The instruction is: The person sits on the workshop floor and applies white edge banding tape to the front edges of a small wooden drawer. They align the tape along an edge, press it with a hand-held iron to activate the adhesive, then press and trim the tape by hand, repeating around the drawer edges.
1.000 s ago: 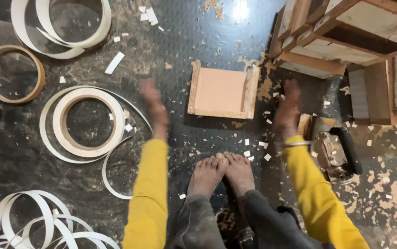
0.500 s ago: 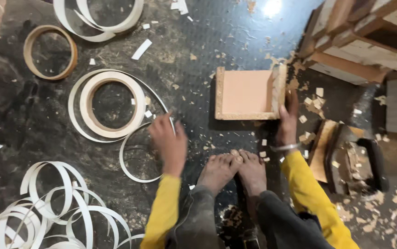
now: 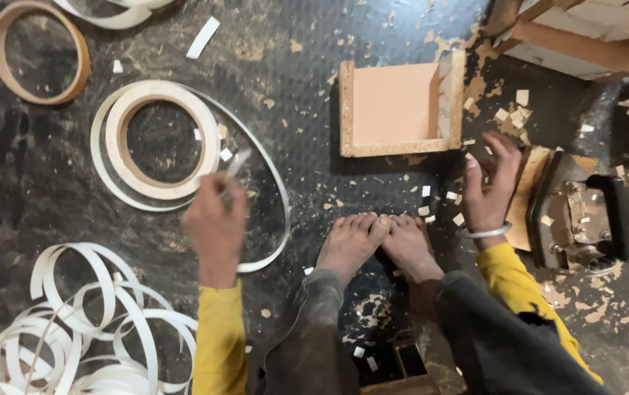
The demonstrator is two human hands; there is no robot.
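Item, thin white strip (image 3: 274, 212): a long loop lying on the dark floor (image 3: 314, 175), curving around the pale wooden ring (image 3: 162, 139); our left hand (image 3: 216, 223) is blurred and closed over its near end, a short length sticking up past the fingers; item, our right hand (image 3: 488, 186): fingers spread, hovering above the chip-strewn floor between the open particle-board box (image 3: 400, 108) and the dark metal iron (image 3: 581, 212), touching neither that we can tell; item, our bare feet (image 3: 376, 245), pressed together below the box; item, a heap of white strip coils (image 3: 88, 329) at lower left; item, a brown ring (image 3: 36, 51) at upper left.
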